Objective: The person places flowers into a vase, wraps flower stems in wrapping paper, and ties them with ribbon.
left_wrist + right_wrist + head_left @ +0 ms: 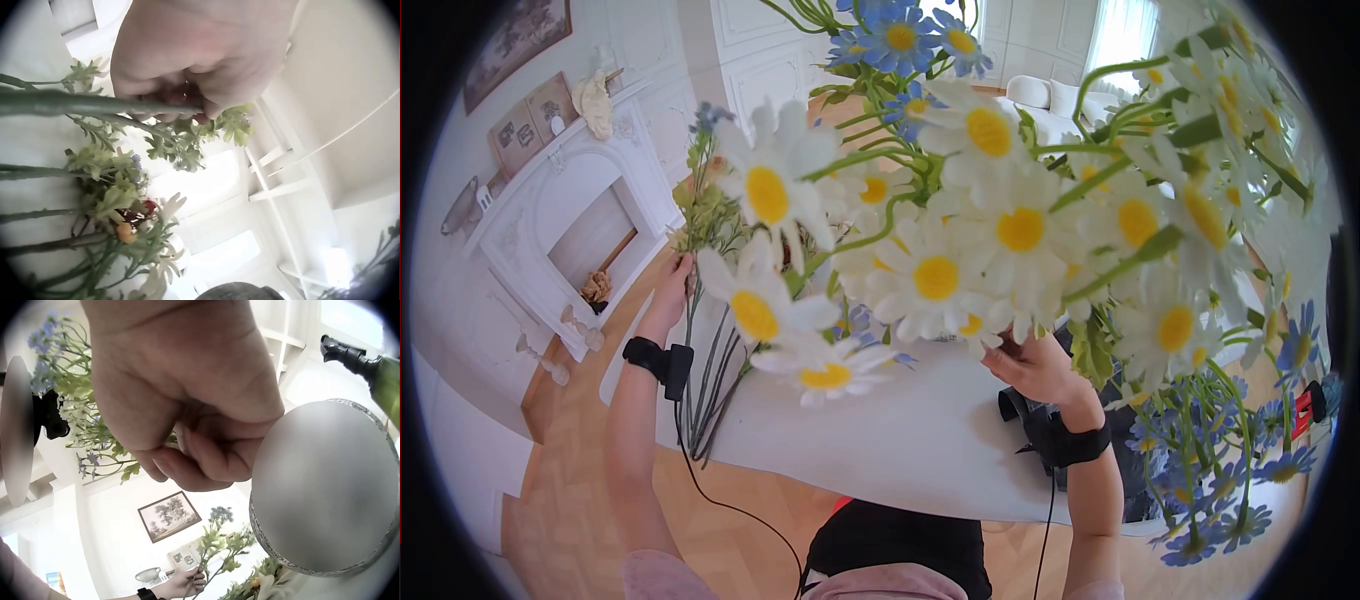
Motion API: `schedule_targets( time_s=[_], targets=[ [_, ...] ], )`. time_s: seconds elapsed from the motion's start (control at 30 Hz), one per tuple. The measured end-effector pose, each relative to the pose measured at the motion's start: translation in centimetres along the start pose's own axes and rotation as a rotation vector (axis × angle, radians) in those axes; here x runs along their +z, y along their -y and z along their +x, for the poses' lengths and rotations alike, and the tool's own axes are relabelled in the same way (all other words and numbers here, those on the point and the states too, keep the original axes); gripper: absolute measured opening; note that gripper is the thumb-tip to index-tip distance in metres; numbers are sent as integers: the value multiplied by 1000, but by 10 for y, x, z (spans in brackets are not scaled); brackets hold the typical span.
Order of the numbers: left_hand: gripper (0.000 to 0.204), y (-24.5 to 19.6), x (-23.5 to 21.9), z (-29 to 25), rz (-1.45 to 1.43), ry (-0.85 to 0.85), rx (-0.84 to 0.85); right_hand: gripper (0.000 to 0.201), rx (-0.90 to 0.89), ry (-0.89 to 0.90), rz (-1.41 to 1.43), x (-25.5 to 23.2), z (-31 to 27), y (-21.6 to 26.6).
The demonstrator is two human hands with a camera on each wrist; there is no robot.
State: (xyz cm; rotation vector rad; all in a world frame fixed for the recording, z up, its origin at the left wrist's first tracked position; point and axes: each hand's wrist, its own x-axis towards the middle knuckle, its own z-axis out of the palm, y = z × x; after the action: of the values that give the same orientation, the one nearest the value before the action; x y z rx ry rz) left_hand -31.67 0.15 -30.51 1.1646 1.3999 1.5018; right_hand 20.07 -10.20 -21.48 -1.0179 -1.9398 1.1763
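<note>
- On the white table (pixel 920 440), a spread of artificial flowers occupies most of the head view; no vase or other vessel holding them can be made out there.
- Left hand (pixel 672 290): fingers curled round a green sprig (pixel 700 205) with small pale leaves and a bluish tip. The left wrist view confirms the pinch, fingertips (pixel 181 100) closed tight on the thin stem (pixel 94 106).
- Loose stems (pixel 710 390) lie on the table just below that hand, fanned toward the near edge.
- Right hand (pixel 1040 368): raised under the bunch of white daisies (pixel 960 260), fingers folded in. The right wrist view shows the fingers (pixel 206 450) curled closed; what they grip is hidden there, though in the head view the daisy stems run down into this hand.
- Blue daisies (pixel 900 40) stand at the top of the bunch; more blue flowers (pixel 1220 490) sit at the right table edge.
- Round silver disc (pixel 325 487), seen beside the right hand in the wrist view; its nature cannot be told.
- Fireplace (pixel 570 230), white, at the left wall.
</note>
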Motion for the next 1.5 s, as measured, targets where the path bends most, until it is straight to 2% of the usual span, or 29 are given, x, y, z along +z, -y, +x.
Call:
schedule_targets(
  time_s=[0.03,0.1,0.13,0.27,0.43,0.5,0.53,0.6,0.63,0.7,0.73,0.8,0.9,1.03,1.07,1.13,1.27,1.3,1.33,1.37,1.4,1.43,1.47,1.5],
  targets=[
    [19,-15,7,-7,3,-1,2,22,-4,-2,11,2,0,0],
    [18,-48,27,-22,-238,149,1,20,-29,-9,99,7,3,1],
    [18,-58,35,-25,-238,149,1,19,-51,-18,185,9,4,3],
    [19,-101,54,-32,-116,139,-26,15,-60,-36,162,10,7,19],
    [24,-97,79,-42,-95,108,14,17,29,-19,-34,5,0,24],
    [26,-95,86,-47,-48,84,49,19,5,-41,8,7,-1,14],
    [26,-86,85,-42,-48,91,53,22,-19,-63,52,7,-3,10],
    [24,-56,76,-23,-170,-28,121,21,-17,-96,44,7,-6,7],
    [24,-50,69,-16,-170,-22,120,20,-16,-120,36,8,-7,7],
    [23,-42,57,-5,-385,150,278,18,-12,-160,20,12,-5,8],
    [23,-57,66,-14,-385,149,276,18,-11,-178,12,14,-5,9],
    [19,-96,85,-33,-528,267,413,16,-12,-212,-4,19,-2,14],
    [18,-145,100,-46,-583,170,511,15,-17,-266,-27,26,2,18],
    [18,-218,125,-45,-487,182,772,15,-30,-334,-66,32,8,28],
    [18,-233,134,-46,-490,179,779,15,-37,-333,-71,19,8,13],
    [19,-254,156,-52,-352,133,939,20,-186,-91,-1086,-20,8,-33],
    [21,-260,204,-75,-163,215,991,21,-256,-159,-1105,-35,0,-35],
    [21,-255,218,-87,-213,202,993,22,-279,-180,-1109,-42,-6,-37],
    [21,-247,228,-67,-117,194,902,22,-303,-201,-1112,-36,-3,-34],
    [21,-239,226,-51,-122,194,914,23,-326,-220,-1114,-36,2,-31],
    [21,-236,241,-58,-105,207,926,23,-351,-237,-1117,-35,4,-29],
    [21,-213,211,-77,-89,217,937,24,-377,-252,-1121,-18,-82,-78],
    [21,-211,219,-80,-73,225,948,24,-404,-265,-1126,-2,-166,-128],
    [21,-210,230,-83,-56,234,958,25,-430,-278,-1129,7,-139,-72]
  ],
)
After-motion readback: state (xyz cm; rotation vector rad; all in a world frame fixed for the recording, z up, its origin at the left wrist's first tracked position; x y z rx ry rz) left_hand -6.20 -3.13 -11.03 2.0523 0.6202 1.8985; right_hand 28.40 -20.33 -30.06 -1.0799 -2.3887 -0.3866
